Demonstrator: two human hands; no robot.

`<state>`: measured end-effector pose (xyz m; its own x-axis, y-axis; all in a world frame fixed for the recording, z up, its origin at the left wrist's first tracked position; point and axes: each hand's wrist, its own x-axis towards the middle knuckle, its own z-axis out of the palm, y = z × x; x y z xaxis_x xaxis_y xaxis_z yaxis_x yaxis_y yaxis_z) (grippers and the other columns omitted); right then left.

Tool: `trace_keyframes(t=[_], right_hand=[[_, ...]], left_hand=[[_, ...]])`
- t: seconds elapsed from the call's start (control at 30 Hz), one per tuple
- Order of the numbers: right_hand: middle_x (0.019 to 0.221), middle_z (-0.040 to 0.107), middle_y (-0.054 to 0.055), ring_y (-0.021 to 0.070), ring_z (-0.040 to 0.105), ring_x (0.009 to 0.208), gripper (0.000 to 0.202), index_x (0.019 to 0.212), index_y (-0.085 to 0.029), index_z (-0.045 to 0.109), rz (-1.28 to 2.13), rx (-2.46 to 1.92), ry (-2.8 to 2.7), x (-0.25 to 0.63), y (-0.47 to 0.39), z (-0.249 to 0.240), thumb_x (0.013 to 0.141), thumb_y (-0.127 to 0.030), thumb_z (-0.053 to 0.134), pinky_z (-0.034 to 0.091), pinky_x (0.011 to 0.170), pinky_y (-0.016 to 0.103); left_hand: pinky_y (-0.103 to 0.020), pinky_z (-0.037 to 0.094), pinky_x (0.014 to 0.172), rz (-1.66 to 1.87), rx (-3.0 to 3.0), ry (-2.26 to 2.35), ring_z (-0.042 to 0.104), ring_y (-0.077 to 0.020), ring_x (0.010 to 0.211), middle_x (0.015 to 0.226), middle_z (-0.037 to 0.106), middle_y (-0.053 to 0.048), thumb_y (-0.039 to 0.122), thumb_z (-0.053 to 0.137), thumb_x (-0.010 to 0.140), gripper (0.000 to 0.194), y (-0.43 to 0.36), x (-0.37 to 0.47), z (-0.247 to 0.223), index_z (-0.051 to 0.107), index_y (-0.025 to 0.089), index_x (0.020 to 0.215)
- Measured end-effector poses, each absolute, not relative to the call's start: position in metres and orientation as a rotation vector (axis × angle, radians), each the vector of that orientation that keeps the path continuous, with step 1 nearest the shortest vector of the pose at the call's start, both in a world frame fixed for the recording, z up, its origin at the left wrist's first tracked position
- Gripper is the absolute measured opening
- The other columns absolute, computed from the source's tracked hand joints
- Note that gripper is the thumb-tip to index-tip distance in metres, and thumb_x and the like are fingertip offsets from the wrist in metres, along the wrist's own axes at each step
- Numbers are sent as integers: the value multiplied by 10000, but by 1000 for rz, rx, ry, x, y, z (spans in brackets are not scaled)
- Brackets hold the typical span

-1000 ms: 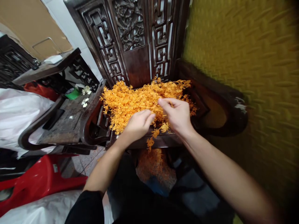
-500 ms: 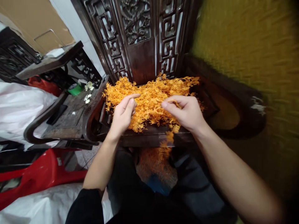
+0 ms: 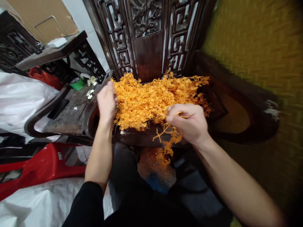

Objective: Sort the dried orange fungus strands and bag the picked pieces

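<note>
A heap of orange, branching sprigs that look like plastic [image 3: 146, 101] covers the seat of a carved dark wooden chair [image 3: 149, 56]. My right hand [image 3: 190, 121] is closed in a pinch at the heap's front right. From its fingers an orange sprig [image 3: 174, 138] hangs past the seat's front edge. My left hand [image 3: 106, 99] is at the left end of the heap, by the chair arm, with its fingers curled shut. Whatever those fingers may hold is hidden. Below, between my legs, a container dusted with orange bits [image 3: 151, 165] shows partly.
To the left, another dark wooden chair [image 3: 68, 121] bears a green tape roll [image 3: 77, 84] and small pale flower-like pieces [image 3: 90, 93]. A red plastic stool [image 3: 50, 164] and white sacks [image 3: 42, 201] lie lower left. Yellow woven matting [image 3: 255, 47] rises at the right.
My left hand has moved left, from the middle of the heap to its left end. My right hand has stayed near its place, with the orange sprig still hanging from it. The view has shifted slightly.
</note>
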<state>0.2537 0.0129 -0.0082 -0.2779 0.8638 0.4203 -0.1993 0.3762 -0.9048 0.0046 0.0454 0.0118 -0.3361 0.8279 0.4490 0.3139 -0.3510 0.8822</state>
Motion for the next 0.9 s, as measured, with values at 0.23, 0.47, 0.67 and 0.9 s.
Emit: trace_keyframes(t=[0.23,0.47,0.67,0.9], right_hand=[[555,394,-90,50,275,395,335,826,-218,600,1455,-813,-763,258,42,-7,832,-503,777,205,368,221],[535,347,-123,37,232,375,405,828,-232,512,1594,-761,-421,258,55,-14,852,-564,744,255,342,179],[579,386,-109,44,324,413,475,931,-226,582,1489,-805,-437,239,45,-26,773,-628,780,245,357,196],[665,514,-71,62,450,480,358,922,-216,622,1438,-777,-499,224,37,-36,800,-517,773,390,440,209]], left_hand=[[-240,225,421,1339,1416,1232,333,-56,440,717,608,23,485,680,915,300,41,24,-15,634,190,929],[-254,401,599,902,2225,1190,457,-110,563,624,509,62,467,775,855,546,7,77,-17,663,183,1307],[-245,414,617,1099,2483,974,504,-107,616,688,564,28,368,724,918,369,-3,99,-16,716,172,1231],[-233,391,549,1264,2009,1142,476,-87,557,639,592,5,368,696,915,225,3,91,-8,770,168,844]])
